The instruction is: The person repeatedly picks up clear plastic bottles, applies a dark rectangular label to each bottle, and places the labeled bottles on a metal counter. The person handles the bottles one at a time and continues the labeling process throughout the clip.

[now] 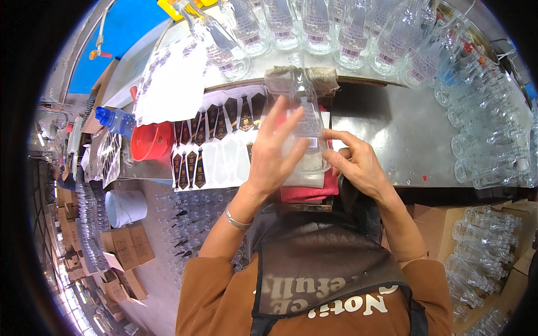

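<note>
A clear glass bottle [311,163] lies on its back, base toward me, on a stand covered with red cloth [307,194]. Its neck rests on a rolled beige cloth [328,82], and a printed label with a barcode shows on its body. Over the bottle's left side my left hand [273,150] is open, fingers spread and slightly blurred. My right hand [358,162] grips the bottle's right side near the base with thumb and forefinger. Left of the stand is a sheet of black tie-shaped labels [219,120], with several blank white gaps.
Labelled bottles [317,33] stand along the back. Many clear bottles [476,123] are stacked on the right. At the left are a white label sheet [174,78], a red basin [150,141] and a blue-capped bottle [115,120]. Below stand a white bucket [126,208] and cardboard boxes [130,246].
</note>
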The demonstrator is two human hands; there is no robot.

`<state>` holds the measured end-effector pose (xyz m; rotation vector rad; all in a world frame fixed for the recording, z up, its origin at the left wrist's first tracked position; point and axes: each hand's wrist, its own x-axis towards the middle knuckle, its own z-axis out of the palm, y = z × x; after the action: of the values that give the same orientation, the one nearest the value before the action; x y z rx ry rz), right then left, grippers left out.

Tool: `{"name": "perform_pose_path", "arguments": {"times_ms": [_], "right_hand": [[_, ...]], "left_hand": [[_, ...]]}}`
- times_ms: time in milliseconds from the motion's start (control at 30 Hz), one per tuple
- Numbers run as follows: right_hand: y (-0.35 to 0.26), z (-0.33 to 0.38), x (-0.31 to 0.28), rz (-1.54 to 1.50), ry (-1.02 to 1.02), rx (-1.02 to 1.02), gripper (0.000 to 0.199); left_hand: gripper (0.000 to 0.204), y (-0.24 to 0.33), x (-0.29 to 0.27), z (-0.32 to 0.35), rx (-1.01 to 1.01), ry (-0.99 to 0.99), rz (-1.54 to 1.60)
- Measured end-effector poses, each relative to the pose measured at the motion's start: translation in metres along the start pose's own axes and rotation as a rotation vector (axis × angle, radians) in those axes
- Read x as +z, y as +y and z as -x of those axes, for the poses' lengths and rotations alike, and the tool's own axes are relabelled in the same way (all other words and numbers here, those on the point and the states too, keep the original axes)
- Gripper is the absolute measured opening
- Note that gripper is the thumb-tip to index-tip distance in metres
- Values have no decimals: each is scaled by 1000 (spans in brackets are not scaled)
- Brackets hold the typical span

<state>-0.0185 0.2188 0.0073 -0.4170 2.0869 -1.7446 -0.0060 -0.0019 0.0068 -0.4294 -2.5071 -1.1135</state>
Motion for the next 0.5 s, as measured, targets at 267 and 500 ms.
{"name": "perform_pose_path", "arguments": {"times_ms": [267, 500], "right_hand": [[6, -14, -6, -121, 8, 50, 45], [-13, -34, 0, 122, 16, -22, 59]], "left_hand": [[52, 10, 4, 0, -42, 68, 10], [50, -5, 5, 6, -97, 8, 196]]}}
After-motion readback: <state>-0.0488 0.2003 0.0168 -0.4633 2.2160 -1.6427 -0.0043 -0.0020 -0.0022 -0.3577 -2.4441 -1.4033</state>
